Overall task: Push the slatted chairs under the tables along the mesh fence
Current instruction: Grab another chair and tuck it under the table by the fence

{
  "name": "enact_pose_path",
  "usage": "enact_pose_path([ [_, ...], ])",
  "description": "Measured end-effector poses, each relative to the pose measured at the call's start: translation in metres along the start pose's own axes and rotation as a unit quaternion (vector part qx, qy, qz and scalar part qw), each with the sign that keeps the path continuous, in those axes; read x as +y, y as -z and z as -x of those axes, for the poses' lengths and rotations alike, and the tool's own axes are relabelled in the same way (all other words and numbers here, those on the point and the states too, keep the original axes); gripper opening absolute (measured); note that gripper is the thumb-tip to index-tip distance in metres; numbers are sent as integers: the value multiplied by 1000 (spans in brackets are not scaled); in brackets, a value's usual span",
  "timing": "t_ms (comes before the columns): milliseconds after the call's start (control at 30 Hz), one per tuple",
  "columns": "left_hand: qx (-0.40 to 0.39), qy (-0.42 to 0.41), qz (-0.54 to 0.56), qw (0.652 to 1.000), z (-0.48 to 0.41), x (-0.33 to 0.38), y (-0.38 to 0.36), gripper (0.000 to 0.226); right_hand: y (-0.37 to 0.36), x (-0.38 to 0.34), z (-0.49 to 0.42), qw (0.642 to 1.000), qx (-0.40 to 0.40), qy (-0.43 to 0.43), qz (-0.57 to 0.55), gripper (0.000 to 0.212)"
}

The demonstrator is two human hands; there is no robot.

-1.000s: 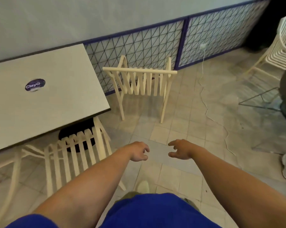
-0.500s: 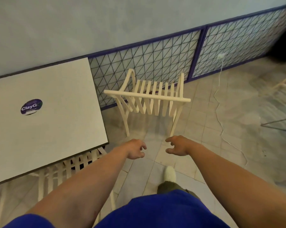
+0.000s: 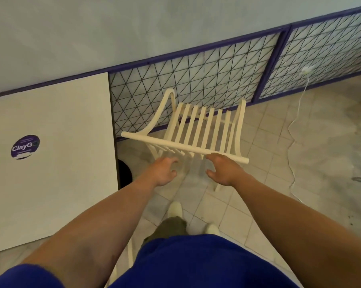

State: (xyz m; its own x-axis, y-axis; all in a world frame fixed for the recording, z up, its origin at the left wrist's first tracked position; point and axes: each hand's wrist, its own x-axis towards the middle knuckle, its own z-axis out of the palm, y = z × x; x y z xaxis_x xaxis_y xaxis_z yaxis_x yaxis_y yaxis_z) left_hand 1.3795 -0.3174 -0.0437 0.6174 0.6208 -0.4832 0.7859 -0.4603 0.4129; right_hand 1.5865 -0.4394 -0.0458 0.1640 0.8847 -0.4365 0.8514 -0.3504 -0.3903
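A cream slatted chair [image 3: 198, 125] stands in front of the mesh fence [image 3: 206, 80], its top back rail nearest me. My left hand [image 3: 162, 172] hovers just below that rail, fingers loosely curled and holding nothing. My right hand [image 3: 222, 170] reaches up to the rail's right part, fingers spread and at the rail's underside; whether they touch it is unclear. The white table [image 3: 51, 163] with a purple round sticker stands to the left of the chair, against the fence.
A white cable [image 3: 296, 129] runs from a plug on the fence down across the tiled floor at right. A black table base [image 3: 124, 173] shows beside the table edge. Part of another cream chair [image 3: 130, 252] shows beside my legs.
I have stepped closer to the chair. Both hands moved forward and up from mid-air over the floor to the chair's top back rail.
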Motion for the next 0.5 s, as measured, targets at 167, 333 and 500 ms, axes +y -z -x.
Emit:
enact_pose_path([
  [167, 7, -26, -33, 999, -49, -30, 16, 61, 5, 6, -49, 997, -45, -35, 44, 65],
  [333, -24, -58, -177, 982, -100, -66, 33, 71, 1, 7, -95, 990, -100, -86, 48, 66],
  [500, -104, -57, -184, 976, -142, -91, 55, 59, -5, 4, -124, 981, -148, -116, 42, 58],
])
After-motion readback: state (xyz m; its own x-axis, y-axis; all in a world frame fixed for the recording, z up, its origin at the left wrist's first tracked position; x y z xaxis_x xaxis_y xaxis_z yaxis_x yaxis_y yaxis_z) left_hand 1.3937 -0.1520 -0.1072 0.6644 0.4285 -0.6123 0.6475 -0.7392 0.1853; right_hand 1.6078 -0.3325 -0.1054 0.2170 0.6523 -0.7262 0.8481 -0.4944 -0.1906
